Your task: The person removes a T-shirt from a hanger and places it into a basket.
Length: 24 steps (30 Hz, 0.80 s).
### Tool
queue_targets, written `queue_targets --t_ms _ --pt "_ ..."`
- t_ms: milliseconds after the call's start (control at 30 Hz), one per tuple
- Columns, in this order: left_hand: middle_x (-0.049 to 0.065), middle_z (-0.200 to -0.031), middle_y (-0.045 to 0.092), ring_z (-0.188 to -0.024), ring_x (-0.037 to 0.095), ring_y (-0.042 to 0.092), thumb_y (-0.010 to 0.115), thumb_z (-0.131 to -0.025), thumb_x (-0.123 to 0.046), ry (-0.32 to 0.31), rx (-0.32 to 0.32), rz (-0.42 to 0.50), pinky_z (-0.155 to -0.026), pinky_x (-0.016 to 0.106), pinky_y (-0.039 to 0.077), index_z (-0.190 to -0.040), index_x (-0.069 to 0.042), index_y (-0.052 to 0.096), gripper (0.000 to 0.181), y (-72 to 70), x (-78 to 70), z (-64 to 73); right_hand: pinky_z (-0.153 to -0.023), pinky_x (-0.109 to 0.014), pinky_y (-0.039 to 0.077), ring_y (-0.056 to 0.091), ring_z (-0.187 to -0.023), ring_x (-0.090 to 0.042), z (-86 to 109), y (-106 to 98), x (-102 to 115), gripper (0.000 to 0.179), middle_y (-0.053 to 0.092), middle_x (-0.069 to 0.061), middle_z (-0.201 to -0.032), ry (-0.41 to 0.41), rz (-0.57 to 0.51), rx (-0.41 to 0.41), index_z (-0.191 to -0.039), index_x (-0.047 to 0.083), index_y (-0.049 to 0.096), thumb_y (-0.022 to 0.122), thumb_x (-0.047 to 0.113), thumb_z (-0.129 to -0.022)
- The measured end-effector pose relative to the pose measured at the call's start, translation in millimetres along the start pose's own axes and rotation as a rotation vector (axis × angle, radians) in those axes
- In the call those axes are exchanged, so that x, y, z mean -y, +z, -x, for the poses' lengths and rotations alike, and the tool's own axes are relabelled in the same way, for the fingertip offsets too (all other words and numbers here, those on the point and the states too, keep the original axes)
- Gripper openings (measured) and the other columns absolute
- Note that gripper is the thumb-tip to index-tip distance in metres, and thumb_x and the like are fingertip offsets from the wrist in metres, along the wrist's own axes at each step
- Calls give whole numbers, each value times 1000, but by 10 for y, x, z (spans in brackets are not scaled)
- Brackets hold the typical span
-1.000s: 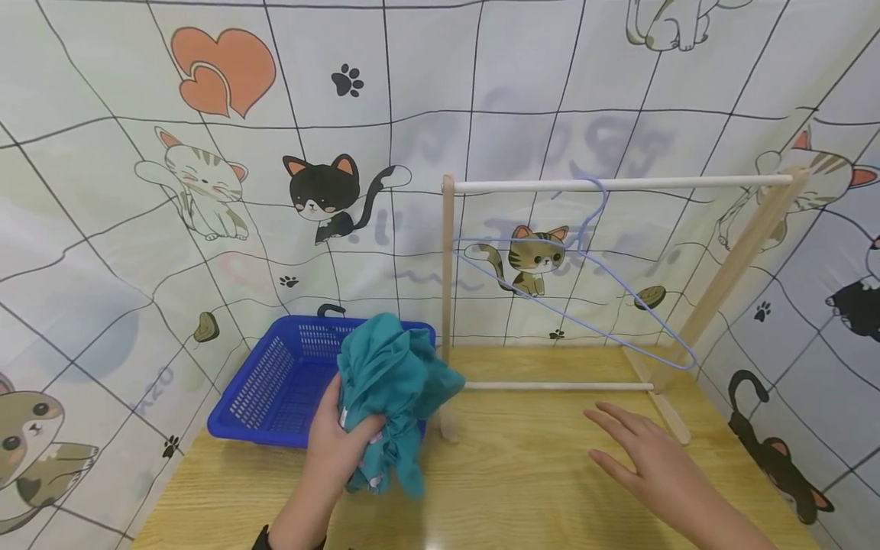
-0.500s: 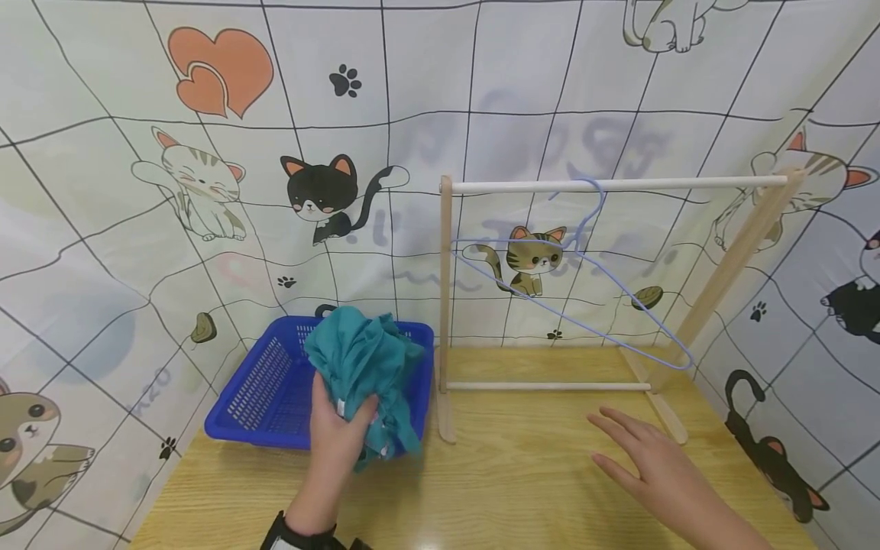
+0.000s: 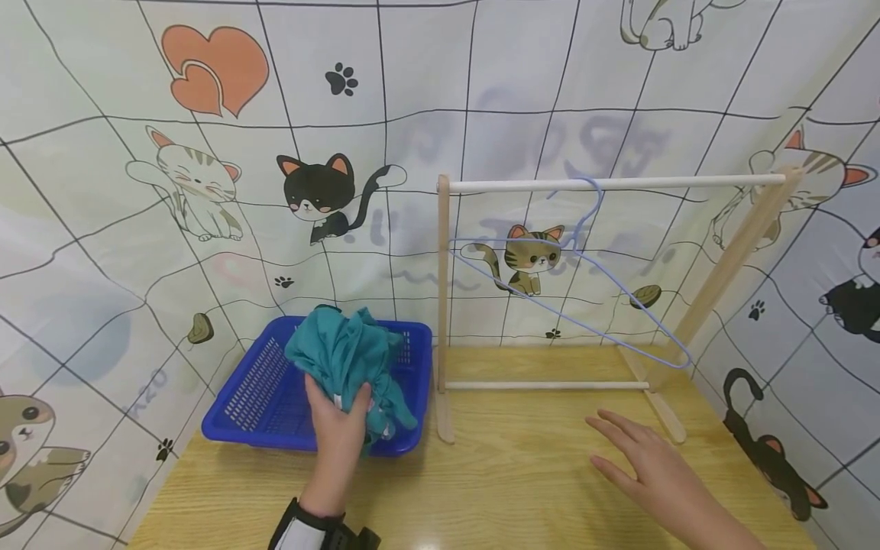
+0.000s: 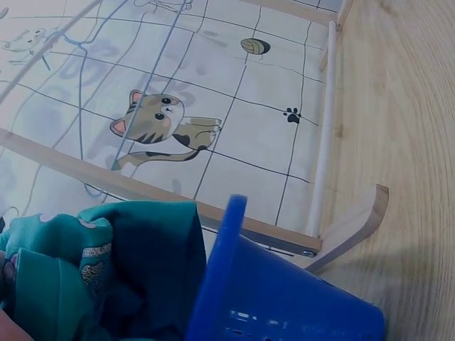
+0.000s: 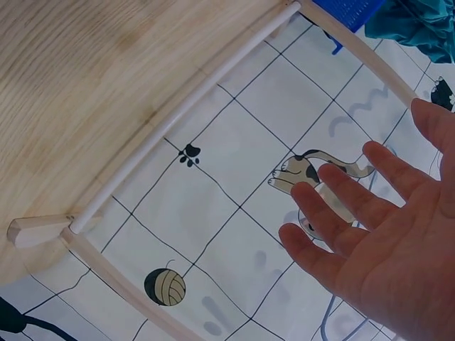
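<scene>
A bunched teal garment (image 3: 344,347), with a small white tag and some print on it, is over the right part of the blue plastic basket (image 3: 264,435). My left hand (image 3: 337,420) grips it from the near side, thumb and fingers around the cloth. In the left wrist view the cloth (image 4: 149,249) hangs inside the basket rim (image 4: 231,234). My right hand (image 3: 635,462) is held above the table at the right with its fingers spread and holds nothing. The right wrist view shows that palm (image 5: 398,263) bare.
A wooden rack (image 3: 445,305) stands right of the basket, with a white top rod (image 3: 653,182) and a lower rod (image 3: 550,386). From the top rod hangs a blue-violet wire hanger (image 3: 619,283). Behind is a cat-patterned wall covering (image 3: 426,92). The tabletop (image 3: 509,473) is wood-grained.
My left hand has carried the teal garment left and down, from beside the rack post to over and into the basket. My right hand has stayed nearly still.
</scene>
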<state>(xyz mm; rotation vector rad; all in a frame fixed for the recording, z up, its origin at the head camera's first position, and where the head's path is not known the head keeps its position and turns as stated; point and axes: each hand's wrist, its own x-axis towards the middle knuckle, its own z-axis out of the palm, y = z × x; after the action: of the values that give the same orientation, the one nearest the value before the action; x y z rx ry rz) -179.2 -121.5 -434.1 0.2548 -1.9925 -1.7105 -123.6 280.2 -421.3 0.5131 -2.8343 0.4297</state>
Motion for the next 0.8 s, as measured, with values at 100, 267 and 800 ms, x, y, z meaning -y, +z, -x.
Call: queue_targets --t_ms 100,267,800 --pt "15 -153 21 -140 35 23 67 -86 -14 -22 7 -14 -114 55 18 -152 -16 0 94 30 58 -37 -87 -61 44 52 -118 -38 -1 9 -1 51 52 -12 -136 4 -9 5 -133 20 54 61 45 -89" --pt "19 -153 18 -141 36 20 67 -85 -11 -55 20 -73 -115 55 17 -152 -12 -2 96 56 131 -94 -88 -62 44 52 -118 -39 4 22 12 52 52 -12 -137 12 -19 11 -133 19 54 60 46 -89" --pt "32 -135 38 -128 46 38 68 -77 -2 -12 128 -260 -108 57 31 -147 4 10 91 84 309 -289 -88 -62 44 53 -117 -39 8 68 -1 52 52 -12 -136 19 -18 21 -133 18 54 60 46 -89"
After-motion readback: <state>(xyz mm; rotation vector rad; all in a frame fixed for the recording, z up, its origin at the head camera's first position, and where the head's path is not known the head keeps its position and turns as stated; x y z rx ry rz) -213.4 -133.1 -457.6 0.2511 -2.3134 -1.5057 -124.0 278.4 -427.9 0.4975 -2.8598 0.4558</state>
